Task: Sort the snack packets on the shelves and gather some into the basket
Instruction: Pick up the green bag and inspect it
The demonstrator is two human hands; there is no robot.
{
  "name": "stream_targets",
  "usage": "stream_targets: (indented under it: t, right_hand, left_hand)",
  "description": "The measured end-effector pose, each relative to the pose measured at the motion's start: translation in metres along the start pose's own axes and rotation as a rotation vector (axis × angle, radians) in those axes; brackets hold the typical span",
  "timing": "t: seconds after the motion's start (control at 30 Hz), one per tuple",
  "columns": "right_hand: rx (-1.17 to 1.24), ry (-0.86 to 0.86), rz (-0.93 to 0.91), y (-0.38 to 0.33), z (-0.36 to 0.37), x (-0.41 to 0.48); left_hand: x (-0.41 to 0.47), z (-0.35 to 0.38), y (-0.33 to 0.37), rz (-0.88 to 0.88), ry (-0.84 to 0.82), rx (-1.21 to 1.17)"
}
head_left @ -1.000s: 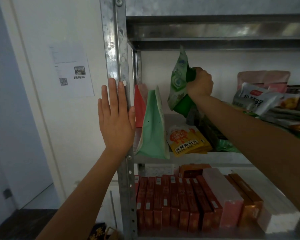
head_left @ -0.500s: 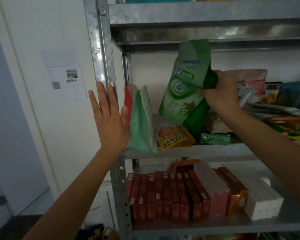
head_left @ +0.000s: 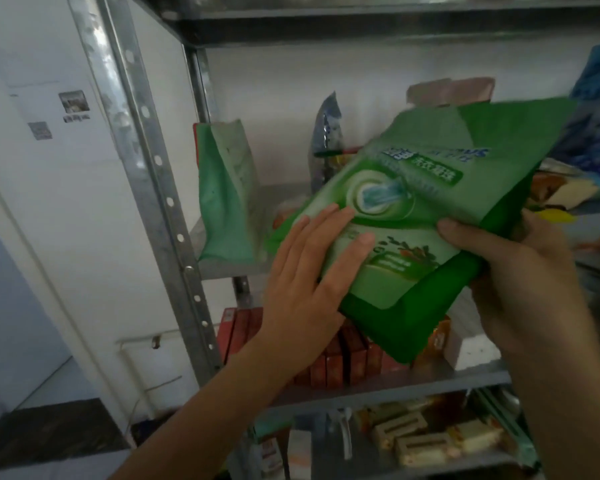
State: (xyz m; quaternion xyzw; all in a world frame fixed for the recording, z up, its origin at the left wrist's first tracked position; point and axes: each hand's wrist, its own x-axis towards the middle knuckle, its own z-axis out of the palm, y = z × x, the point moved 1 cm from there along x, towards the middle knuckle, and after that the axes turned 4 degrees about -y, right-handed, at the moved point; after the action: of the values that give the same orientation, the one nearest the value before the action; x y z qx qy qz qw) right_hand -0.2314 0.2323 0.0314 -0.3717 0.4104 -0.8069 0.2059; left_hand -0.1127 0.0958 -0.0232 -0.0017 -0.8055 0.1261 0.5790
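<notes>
Held up in front of the rack: a green packet (head_left: 430, 209), to the right of the metal post (head_left: 146, 161) and well apart from it, tilted, its dark green bottom corner pointing down. Gripped at the lower right edge by the right hand (head_left: 520, 282): thumb (head_left: 465, 233) pressed across the printed front, the other fingers curled behind the packet. Touched on the lower left of the front by the left hand (head_left: 305, 282): fingers straight, slightly spread, lying flat on the film, curled round nothing.

Just right of the post, on the middle shelf (head_left: 229, 268), a pale green bag (head_left: 226, 195), upright, apart from the held packet. Farther right of the post, toward the back wall, a silver and blue bag (head_left: 326, 133), upright, its lower part hidden behind the green packet. Beyond that, a pink packet (head_left: 451, 90), only its top edge showing. Right of the post and one shelf lower, a row of red boxes (head_left: 336, 358) standing on end, partly hidden by the left hand and the packet. Left of the post, on the white wall, a sheet of paper (head_left: 59, 112), print too blurred to read.
</notes>
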Motion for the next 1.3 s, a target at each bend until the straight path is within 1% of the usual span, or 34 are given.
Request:
stream_targets:
  t: [0.07, 0.17, 0.27, 0.3, 0.37, 0.43, 0.5, 0.53, 0.57, 0.6, 0.63, 0.7, 0.73, 0.77, 0.87, 0.9, 0.97, 1.03, 1.07, 1.1, 1.13, 1.17, 1.23, 1.3]
  right_hand:
    - [0.03, 0.021, 0.031, 0.004, -0.007, -0.015]
    - [0.011, 0.059, 0.018, 0.007, -0.016, -0.027]
    - [-0.002, 0.004, 0.034, 0.008, -0.024, -0.032]
    - [0.016, -0.042, 0.031, 0.01, -0.025, -0.033]
    - [0.048, -0.149, 0.006, 0.013, -0.023, -0.036]
    - [0.019, -0.188, -0.039, 0.022, -0.027, -0.035]
    - [-0.08, -0.114, -0.028, 0.037, -0.03, -0.032]
    - [-0.124, -0.058, 0.019, 0.046, -0.032, -0.03]
    - [-0.117, -0.019, 0.088, 0.056, -0.034, -0.028]
    - [-0.049, -0.021, 0.168, 0.065, -0.034, -0.028]
    - [0.055, -0.071, 0.233, 0.074, -0.032, -0.028]
    - [0.308, -0.257, 0.324, 0.084, -0.023, -0.032]
    - [0.398, -0.318, 0.355, 0.086, -0.018, -0.035]
    - [0.453, -0.341, 0.37, 0.088, -0.016, -0.038]
    - [0.448, -0.269, 0.381, 0.096, -0.017, -0.039]
    - [0.42, -0.227, 0.377, 0.098, -0.017, -0.039]
    - [0.338, -0.128, 0.364, 0.099, -0.02, -0.038]
    - [0.247, -0.062, 0.362, 0.099, -0.027, -0.039]
    - [0.173, -0.046, 0.369, 0.097, -0.031, -0.04]
    - [0.095, -0.039, 0.368, 0.097, -0.036, -0.042]
    - [0.018, -0.043, 0.372, 0.093, -0.037, -0.046]
    - [-0.049, -0.068, 0.376, 0.091, -0.04, -0.05]
    - [-0.115, -0.115, 0.408, 0.086, -0.039, -0.057]
    - [-0.11, -0.136, 0.438, 0.084, -0.037, -0.061]
  left_hand:
    - [-0.003, -0.002, 0.011, -0.01, 0.016, -0.09]
    - [-0.009, -0.005, 0.022, -0.047, 0.041, -0.238]
    - [-0.011, -0.007, 0.031, -0.16, 0.092, -0.35]
    - [-0.01, -0.01, 0.034, -0.228, 0.107, -0.395]
    - [0.0, -0.018, 0.04, -0.431, 0.163, -0.521]
    - [0.011, -0.024, 0.046, -0.642, 0.225, -0.669]
    - [0.011, -0.024, 0.049, -0.805, 0.277, -0.758]
    - [0.008, -0.023, 0.048, -0.863, 0.283, -0.786]
    - [0.006, -0.023, 0.049, -0.893, 0.28, -0.796]
    - [0.006, -0.024, 0.05, -0.911, 0.275, -0.812]
    - [0.004, -0.024, 0.051, -0.935, 0.267, -0.853]
    - [0.0, -0.023, 0.055, -1.034, 0.273, -0.999]
    - [-0.001, -0.023, 0.056, -1.089, 0.257, -1.048]
    - [-0.001, -0.023, 0.059, -1.129, 0.233, -1.07]
    - [-0.005, -0.025, 0.064, -1.222, 0.187, -1.08]
    - [-0.007, -0.027, 0.065, -1.282, 0.202, -1.114]
    - [-0.016, -0.032, 0.063, -1.346, 0.22, -1.153]
    - [-0.026, -0.043, 0.055, -1.381, 0.202, -1.067]
    - [-0.031, -0.05, 0.048, -1.404, 0.181, -1.035]
    - [-0.035, -0.057, 0.041, -1.43, 0.124, -1.027]
    - [-0.041, -0.063, 0.036, -1.447, 0.032, -1.044]
    - [-0.047, -0.067, 0.032, -1.463, -0.094, -1.064]
    - [-0.059, -0.069, 0.031, -1.525, -0.331, -1.133]
    - [-0.074, -0.065, 0.034, -1.617, -0.44, -1.143]
